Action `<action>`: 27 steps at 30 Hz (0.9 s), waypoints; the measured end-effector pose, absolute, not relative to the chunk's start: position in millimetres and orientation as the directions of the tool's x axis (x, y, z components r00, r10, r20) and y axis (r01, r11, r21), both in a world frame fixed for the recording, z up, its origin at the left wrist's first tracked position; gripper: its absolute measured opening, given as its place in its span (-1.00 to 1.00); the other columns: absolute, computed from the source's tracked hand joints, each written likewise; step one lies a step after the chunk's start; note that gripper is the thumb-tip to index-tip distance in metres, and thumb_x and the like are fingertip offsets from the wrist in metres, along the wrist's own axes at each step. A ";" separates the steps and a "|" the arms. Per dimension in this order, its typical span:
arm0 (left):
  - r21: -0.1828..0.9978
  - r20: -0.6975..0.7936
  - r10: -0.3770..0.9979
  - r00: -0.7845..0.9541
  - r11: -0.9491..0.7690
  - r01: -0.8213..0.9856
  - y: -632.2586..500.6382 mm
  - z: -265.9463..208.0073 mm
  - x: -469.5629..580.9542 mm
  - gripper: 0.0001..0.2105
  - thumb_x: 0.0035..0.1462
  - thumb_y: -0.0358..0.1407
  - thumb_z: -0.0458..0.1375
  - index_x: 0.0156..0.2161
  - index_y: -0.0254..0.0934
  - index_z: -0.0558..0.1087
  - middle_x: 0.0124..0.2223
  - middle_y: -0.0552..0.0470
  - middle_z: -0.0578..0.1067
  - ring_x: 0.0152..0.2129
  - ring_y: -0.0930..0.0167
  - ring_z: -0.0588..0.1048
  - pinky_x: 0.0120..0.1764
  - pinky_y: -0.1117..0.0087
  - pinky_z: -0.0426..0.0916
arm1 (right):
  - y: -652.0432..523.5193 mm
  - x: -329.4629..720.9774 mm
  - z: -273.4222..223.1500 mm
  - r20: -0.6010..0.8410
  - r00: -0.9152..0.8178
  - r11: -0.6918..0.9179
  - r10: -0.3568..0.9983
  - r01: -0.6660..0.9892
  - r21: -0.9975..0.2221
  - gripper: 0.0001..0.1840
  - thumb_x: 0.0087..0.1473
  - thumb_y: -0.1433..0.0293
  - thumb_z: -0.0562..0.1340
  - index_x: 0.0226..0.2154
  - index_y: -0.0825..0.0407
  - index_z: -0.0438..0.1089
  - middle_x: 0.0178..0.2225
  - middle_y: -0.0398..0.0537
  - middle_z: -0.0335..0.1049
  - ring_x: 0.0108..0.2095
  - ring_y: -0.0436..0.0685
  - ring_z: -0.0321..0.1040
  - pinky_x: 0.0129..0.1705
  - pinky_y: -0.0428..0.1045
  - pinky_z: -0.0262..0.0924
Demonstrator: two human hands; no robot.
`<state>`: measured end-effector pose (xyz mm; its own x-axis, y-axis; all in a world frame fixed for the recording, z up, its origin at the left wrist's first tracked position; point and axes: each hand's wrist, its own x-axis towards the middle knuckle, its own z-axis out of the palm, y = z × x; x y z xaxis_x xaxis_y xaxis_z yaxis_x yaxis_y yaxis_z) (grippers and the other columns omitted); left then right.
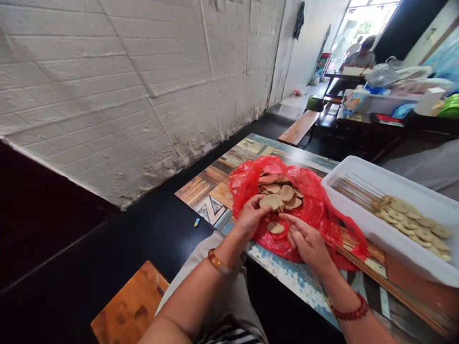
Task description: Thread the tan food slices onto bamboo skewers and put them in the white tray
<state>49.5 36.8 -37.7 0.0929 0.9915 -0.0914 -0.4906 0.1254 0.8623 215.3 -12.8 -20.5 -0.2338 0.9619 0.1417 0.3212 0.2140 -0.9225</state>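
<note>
A red plastic bag [247, 179] lies spread on the table, its mouth holding a pile of thin beige round slices. Over that pile, my left hand [250, 216] pinches a beige slice [269, 202] between thumb and fingers. My right hand [309, 242] grips a thin wooden skewer [284, 216], its upper end at the slices by my left hand. Whether the tip has pierced one is too small to tell. A single loose slice [275, 228] rests on the bag below my hands. To the right, a white plastic tub [362, 229] contains several skewers threaded with slices [412, 220].
A bundle of bare skewers [401, 295] lies along the patterned table [201, 188], right of the bag. A wooden stool [131, 303] stands at lower left, a bench [299, 126] beyond the table. Farther back, a person [360, 58] sits near a cluttered table. A white wall [143, 95] runs along the left.
</note>
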 end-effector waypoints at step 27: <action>0.835 -0.063 0.998 0.015 0.061 -0.547 35.2 -38.8 48.0 -0.66 -0.20 -0.28 0.35 -0.28 -0.33 0.39 -0.44 0.07 0.50 -0.61 0.53 0.43 -0.54 0.54 0.29 | -14.2 209.7 -22.1 0.265 -0.261 0.357 0.928 0.425 -0.832 -0.57 0.14 0.32 0.07 0.00 0.05 0.43 -0.41 -0.01 0.54 -0.32 0.17 0.49 -0.37 0.00 0.41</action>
<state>48.0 35.2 -38.8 0.0146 0.9979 -0.0632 -0.5474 0.0609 0.8347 209.7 -14.2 -22.1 -0.2608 0.9282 0.2654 0.4252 0.3572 -0.8316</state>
